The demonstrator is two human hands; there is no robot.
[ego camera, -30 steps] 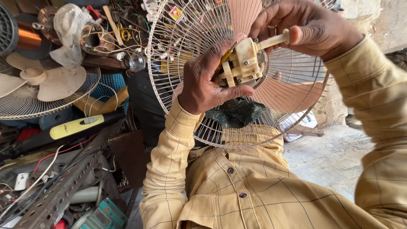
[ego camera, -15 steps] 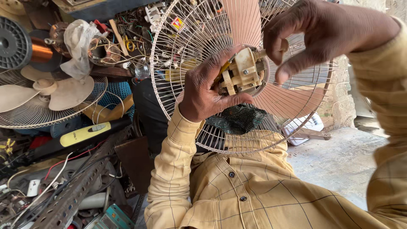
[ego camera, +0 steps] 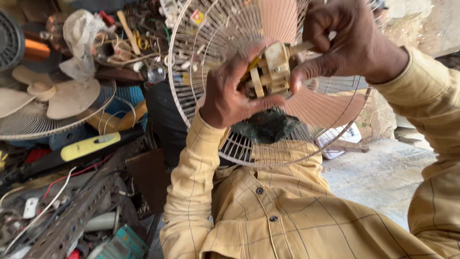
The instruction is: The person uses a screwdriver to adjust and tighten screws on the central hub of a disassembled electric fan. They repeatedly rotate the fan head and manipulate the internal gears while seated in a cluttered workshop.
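The left hand (ego camera: 230,93) is clamped around a cream plastic fan part (ego camera: 270,72), thumb under it, fingers curled behind. The right hand (ego camera: 347,41) pinches the part's pale shaft (ego camera: 302,47) from above, fingers closed on it. The part sits between both hands, raised in front of a wire fan guard (ego camera: 211,38) whose pink blades (ego camera: 316,108) show through the wires. A dark lump (ego camera: 266,125) hangs just below the left hand, against the guard. The yellow checked sleeves and shirt (ego camera: 287,211) cover the lower guard rim.

The part is blocky, with a yellow tab on its left side and small posts standing off it.

To the left lie a second guard with a cream blade (ego camera: 52,98), 1 yellow-handled tool (ego camera: 88,146), 1 perforated metal bar (ego camera: 72,220), a white wire (ego camera: 43,211) and tangled scrap. In all: 2 hands, 1 part, 2 guards.
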